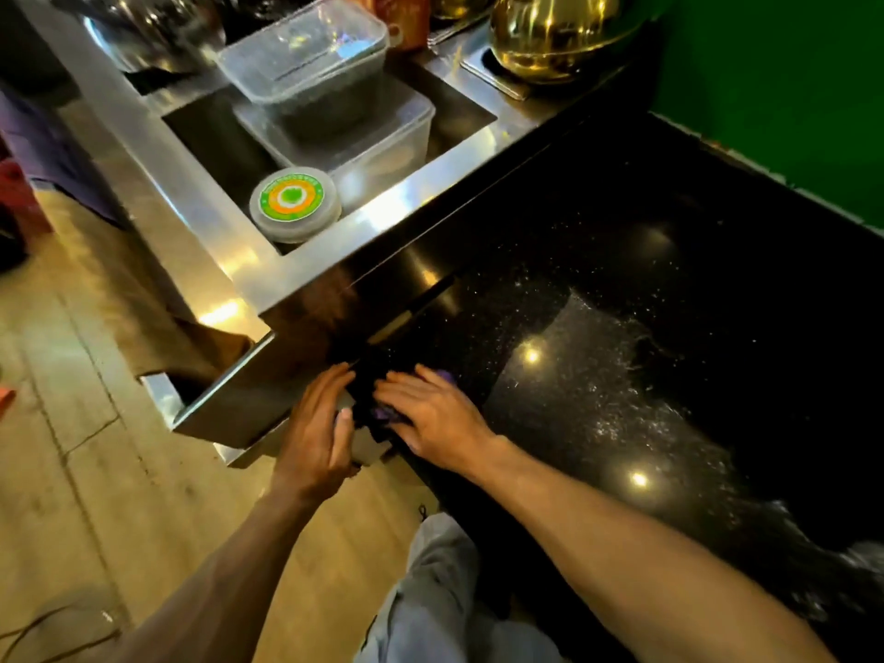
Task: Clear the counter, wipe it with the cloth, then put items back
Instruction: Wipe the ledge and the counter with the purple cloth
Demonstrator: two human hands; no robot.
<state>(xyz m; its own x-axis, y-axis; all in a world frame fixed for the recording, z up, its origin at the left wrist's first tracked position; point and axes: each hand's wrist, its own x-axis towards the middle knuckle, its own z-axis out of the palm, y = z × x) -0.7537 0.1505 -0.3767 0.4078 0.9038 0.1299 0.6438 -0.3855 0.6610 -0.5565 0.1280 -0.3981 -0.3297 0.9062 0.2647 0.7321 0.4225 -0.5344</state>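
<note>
A dark cloth with purple patches (pixel 378 399) lies bunched at the near left corner of the black speckled counter (pixel 646 289). My right hand (pixel 435 418) presses flat on the cloth from the right. My left hand (pixel 318 433) is against the cloth's left side at the counter's corner, fingers spread over the edge. Much of the cloth is hidden under both hands. Wet streaks show on the counter to the right. Two stacked clear plastic boxes (pixel 311 55) and a round tub with a green and orange lid (pixel 294 203) sit in the steel sink (pixel 382 222).
A brass pot (pixel 550 31) stands behind the sink at the top. A green wall (pixel 789 88) borders the counter on the right. A steel panel (pixel 239 390) juts out below the counter's corner. Tiled floor (pixel 71 423) lies to the left.
</note>
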